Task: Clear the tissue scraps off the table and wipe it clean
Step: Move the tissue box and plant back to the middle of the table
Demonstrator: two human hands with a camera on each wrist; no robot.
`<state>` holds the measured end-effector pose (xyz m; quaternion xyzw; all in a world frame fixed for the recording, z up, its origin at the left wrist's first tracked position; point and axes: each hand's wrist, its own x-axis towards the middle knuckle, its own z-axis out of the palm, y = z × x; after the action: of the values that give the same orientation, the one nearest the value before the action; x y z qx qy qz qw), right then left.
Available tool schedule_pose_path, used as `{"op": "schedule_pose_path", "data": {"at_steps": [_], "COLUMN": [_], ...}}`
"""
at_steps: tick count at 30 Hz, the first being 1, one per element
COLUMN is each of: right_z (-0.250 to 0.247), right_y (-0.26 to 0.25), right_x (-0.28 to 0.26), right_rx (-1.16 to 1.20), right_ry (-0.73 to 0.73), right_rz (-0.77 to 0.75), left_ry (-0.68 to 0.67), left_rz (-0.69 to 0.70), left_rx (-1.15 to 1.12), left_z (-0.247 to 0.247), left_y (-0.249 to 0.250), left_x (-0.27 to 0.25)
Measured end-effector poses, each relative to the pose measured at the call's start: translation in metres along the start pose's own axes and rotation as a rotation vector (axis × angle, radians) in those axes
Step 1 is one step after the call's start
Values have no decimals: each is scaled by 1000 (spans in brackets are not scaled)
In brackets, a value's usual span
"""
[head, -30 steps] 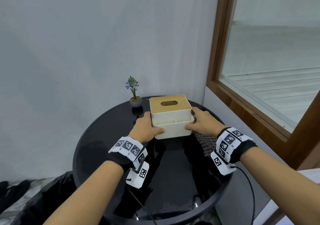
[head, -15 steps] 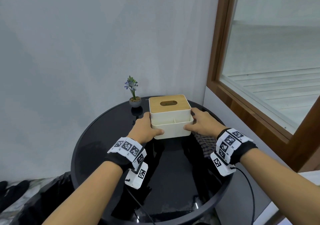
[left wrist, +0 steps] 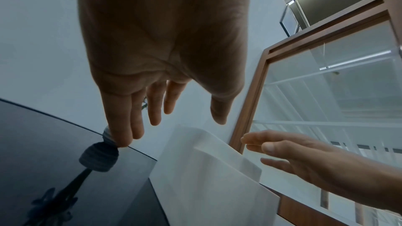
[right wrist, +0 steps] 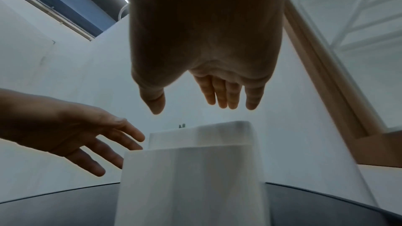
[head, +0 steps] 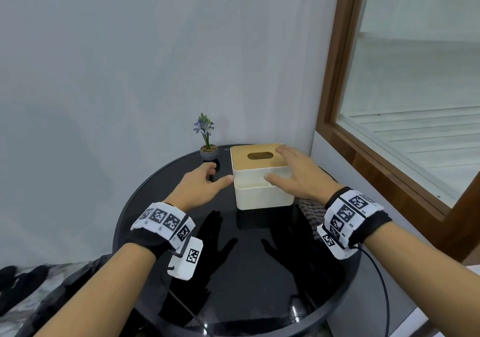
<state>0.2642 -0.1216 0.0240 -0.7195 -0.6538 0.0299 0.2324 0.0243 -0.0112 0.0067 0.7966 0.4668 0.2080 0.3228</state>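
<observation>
2 hands hovered over a round black table (head: pixel 155 235) that stood in a corner between a grey wall (head: pixel 130 51) and a wood-framed window (head: pixel 335 118). At about 1 o'clock on the tabletop sat a white tissue box (head: pixel 262 193) with a wooden lid (head: pixel 241 157), an oval slot cut in its top. A checked cloth (head: pixel 310 210) lay at about 3 o'clock, just beside the box and partly hidden under the right wrist. At 12 o'clock, near the far rim, a small potted plant (head: pixel 207 139) with pale purple flowers stood upright.

The right hand (head: pixel 298 174) was spread flat above the near right part of the box, fingers straight and slightly apart, gripping nothing; the right wrist view showed a clear gap between fingertips and box. The left hand (head: pixel 200 184) hung loose at 11 o'clock, fingers relaxed and apart, thumb pointing at the box's left wall; whether it touched could not be told. No tissue scraps could be made out on the glossy tabletop, which mirrored both hands.
</observation>
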Motion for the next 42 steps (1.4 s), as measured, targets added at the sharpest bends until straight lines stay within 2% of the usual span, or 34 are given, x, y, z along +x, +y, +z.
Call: {"op": "schedule_pose_path", "data": {"at_steps": [7, 16, 30, 42], "right_z": [10, 31, 50, 52], "right_y": [-33, -44, -41, -39], "right_x": [37, 77, 72, 73], "right_rx": [-31, -94, -109, -140], "right_ry": [-62, -73, -114, -163], "right_rz": [-66, -91, -91, -63], "left_ry": [98, 95, 53, 48], "left_rz": [-56, -66, -85, -115], "left_rx": [-15, 125, 176, 164], "left_z": [-16, -17, -17, -10], "left_y": [-26, -54, -76, -80], "left_x": [24, 83, 159, 194]}}
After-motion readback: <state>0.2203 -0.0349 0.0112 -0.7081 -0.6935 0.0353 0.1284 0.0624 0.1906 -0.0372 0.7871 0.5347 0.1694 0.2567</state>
